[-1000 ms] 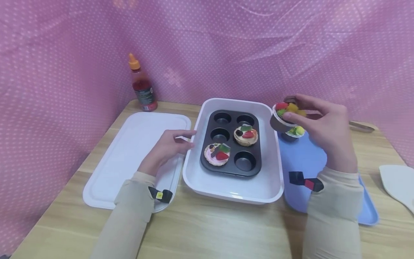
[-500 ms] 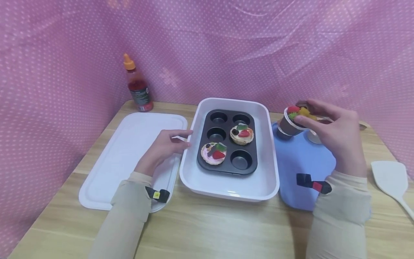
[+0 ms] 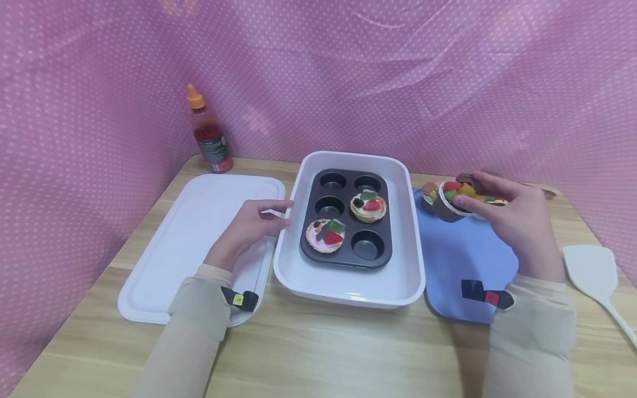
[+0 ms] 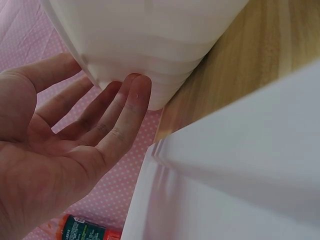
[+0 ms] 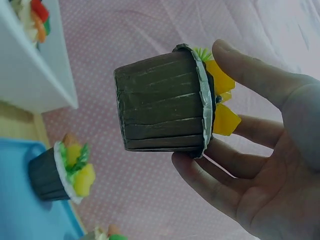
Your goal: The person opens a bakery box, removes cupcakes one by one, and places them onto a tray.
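My right hand point(image 3: 502, 213) grips a brown-cased cupcake point(image 3: 450, 200) topped with red, green and yellow fruit, low over the far end of a blue tray point(image 3: 465, 254). In the right wrist view the cupcake point(image 5: 165, 107) is pinched by its rim between thumb and fingers. Another brown cupcake point(image 5: 62, 170) stands on the blue tray just beyond. My left hand point(image 3: 256, 221) rests with straight fingers point(image 4: 125, 112) against the left wall of a white tub point(image 3: 348, 284). Inside the tub lies a dark muffin tin point(image 3: 348, 221) with two fruit tarts point(image 3: 325, 235) point(image 3: 368, 205).
A white lid point(image 3: 189, 243) lies flat left of the tub, under my left forearm. A sauce bottle point(image 3: 208, 132) with an orange cap stands at the back left. A white spatula point(image 3: 594, 276) lies at the right edge. Pink dotted cloth walls the table.
My right hand has carried the cupcake rightward and down, from beside the tub's rim to low over the blue tray's far end. The left hand has stayed at the tub.
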